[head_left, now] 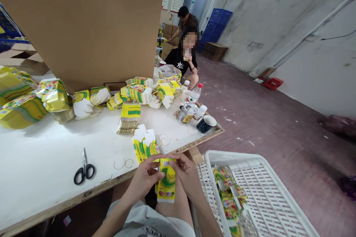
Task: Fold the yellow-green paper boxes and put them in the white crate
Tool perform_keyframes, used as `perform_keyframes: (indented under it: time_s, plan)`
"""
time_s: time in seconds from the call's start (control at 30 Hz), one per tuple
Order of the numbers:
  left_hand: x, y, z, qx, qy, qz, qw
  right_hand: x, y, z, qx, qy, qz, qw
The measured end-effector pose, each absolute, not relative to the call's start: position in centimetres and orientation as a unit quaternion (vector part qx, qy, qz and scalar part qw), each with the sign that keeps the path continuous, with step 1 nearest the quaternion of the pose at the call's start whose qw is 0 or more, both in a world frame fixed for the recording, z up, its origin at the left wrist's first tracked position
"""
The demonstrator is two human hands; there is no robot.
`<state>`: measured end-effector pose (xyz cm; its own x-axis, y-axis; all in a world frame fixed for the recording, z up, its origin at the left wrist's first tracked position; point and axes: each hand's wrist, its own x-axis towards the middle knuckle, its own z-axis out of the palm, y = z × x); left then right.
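Note:
Above my lap, a small yellow and green printed carton (167, 181) is gripped between both hands. My left hand (148, 174) pinches its left edge near the top, thumb on the printed face. On the other side, my right hand (185, 170) grips the upper right corner, with its fingers along the top end. Just beyond my hands, a few flat cartons with white flaps (146, 142) lie at the table edge. Behind them stands a stack of flattened cartons (129, 116).
Black-handled scissors (84, 170) and rubber bands (124, 163) lie on the white table (55, 155). A white plastic basket (267, 185) with cartons stands at my right. A dark mug (206, 124), bottles and a jar crowd the table corner. A large cardboard sheet (97, 26) rises behind; two people are beyond.

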<state>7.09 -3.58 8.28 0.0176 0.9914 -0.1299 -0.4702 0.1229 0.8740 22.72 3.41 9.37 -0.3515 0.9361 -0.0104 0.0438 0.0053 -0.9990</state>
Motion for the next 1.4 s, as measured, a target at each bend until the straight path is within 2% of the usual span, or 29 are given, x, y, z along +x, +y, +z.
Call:
perform_keyframes:
  time_s: [0.13,0.27,0.33,0.43,0.5,0.53,0.57,0.63,0.8,0.9,1.0,1.07,1.13,1.27,1.4]
  plan:
    - [7.8,-3.4,8.6,0.358,0.415,0.586,0.597,22.7,3.0,9.2,-0.417,-0.576,0.573,0.406]
    - [8.9,-3.0,8.8,0.42,0.465,0.576,0.526,24.1,2.3,10.2,-0.431,-0.64,0.504,0.388]
    - [9.1,-2.9,8.3,0.436,0.484,0.561,0.51,26.3,2.2,11.5,-0.461,-0.688,0.416,0.376]
    - [8.3,-2.8,6.4,0.445,0.535,0.551,0.462,30.9,2.9,13.4,-0.535,-0.73,0.178,0.387]
    - [7.2,-2.8,4.7,0.458,0.6,0.537,0.376,33.0,3.7,13.8,-0.577,-0.715,0.042,0.393]
    - [6.7,-2.9,3.7,0.465,0.634,0.521,0.333,33.2,4.0,13.6,-0.583,-0.711,0.025,0.392]
    - [6.2,-2.9,2.8,0.478,0.662,0.496,0.296,32.8,4.3,13.0,-0.583,-0.712,0.043,0.389]
    - [5.8,-3.0,1.4,0.496,0.689,0.459,0.262,29.9,4.6,10.9,-0.562,-0.718,0.157,0.38]
    - [5.7,-3.4,0.2,0.519,0.67,0.451,0.28,19.7,4.7,4.7,-0.525,-0.652,0.422,0.348]
    - [5.3,-3.9,0.9,0.49,0.659,0.484,0.303,17.8,4.7,3.1,-0.51,-0.612,0.489,0.355]
    - [4.9,-4.1,2.3,0.387,0.646,0.572,0.325,18.7,4.7,3.0,-0.506,-0.568,0.529,0.375]
    - [5.0,-3.9,3.3,0.31,0.605,0.635,0.367,19.5,4.4,3.5,-0.496,-0.538,0.562,0.385]
    - [5.4,-3.6,4.3,0.247,0.529,0.664,0.467,19.8,3.8,4.2,-0.482,-0.515,0.593,0.388]
    - [6.1,-3.1,5.6,0.179,0.361,0.637,0.657,19.7,2.6,5.5,-0.452,-0.487,0.641,0.384]
    - [6.4,-3.2,6.4,0.204,0.296,0.637,0.682,19.9,2.0,6.6,-0.422,-0.469,0.677,0.379]
